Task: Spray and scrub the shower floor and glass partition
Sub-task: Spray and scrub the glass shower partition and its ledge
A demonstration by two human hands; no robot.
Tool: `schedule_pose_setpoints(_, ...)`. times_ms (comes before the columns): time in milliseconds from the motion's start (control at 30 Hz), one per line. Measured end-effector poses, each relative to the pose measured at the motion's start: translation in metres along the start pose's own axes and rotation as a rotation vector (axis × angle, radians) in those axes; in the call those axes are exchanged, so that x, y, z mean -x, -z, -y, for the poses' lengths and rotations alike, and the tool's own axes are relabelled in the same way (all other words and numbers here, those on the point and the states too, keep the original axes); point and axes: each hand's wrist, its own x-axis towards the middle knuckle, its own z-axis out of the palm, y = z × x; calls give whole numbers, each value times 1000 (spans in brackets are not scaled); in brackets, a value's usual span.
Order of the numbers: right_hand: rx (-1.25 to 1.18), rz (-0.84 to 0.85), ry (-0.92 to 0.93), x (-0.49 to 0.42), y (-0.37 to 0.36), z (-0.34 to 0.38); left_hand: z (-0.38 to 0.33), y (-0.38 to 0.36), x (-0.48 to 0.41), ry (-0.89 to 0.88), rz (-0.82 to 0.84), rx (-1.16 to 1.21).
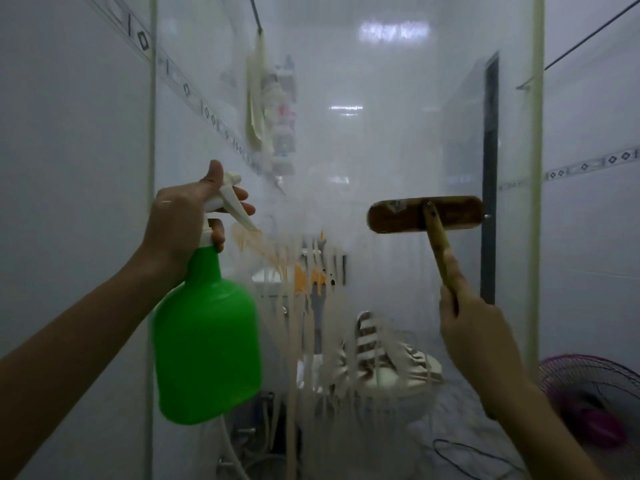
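My left hand (185,220) grips the white trigger head of a green spray bottle (207,344), with its nozzle pointed at the glass partition (398,140). Streaks of liquid run down the glass below the nozzle. My right hand (474,330) holds the wooden handle of a brown scrub brush (425,215). The brush head lies flat against the glass at mid height, right of the sprayed patch.
A white tiled wall (69,168) stands close on the left. Behind the glass I make out a toilet (388,386), hanging cloths (258,98) and a dark door edge (490,174). A pink fan (595,393) sits low at the right beyond the glass edge.
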Motion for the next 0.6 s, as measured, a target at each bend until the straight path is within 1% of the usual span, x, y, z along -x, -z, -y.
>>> schedule_pose_setpoints(33,-9,-1,12,-5,1,-1,1,-2,2,-4,6,-1)
schedule_pose_setpoints(167,-17,-116,33,-93,33,13,2,-7,9,0,40,-11)
schedule_pose_setpoints(200,-24,-123,38,-101,37,13,2,-7,9,7,43,-9)
schedule_pose_setpoints(267,-48,-92,17,-77,29,5,2,-8,10,16,51,-1)
schedule_pose_setpoints(367,-23,44,9,13,0,-5,2,-10,10,4,63,9)
schedule_pose_setpoints(400,-26,82,12,25,-4,-3,1,-9,11,-7,60,9)
schedule_pose_setpoints(433,-26,70,35,19,-8,-1,1,-10,11,-16,54,9)
schedule_pose_setpoints(500,52,6,95,-26,-7,13,-2,-10,11,-25,44,9)
schedule_pose_setpoints(600,41,-24,181,-83,11,33,-5,-4,10,4,34,26)
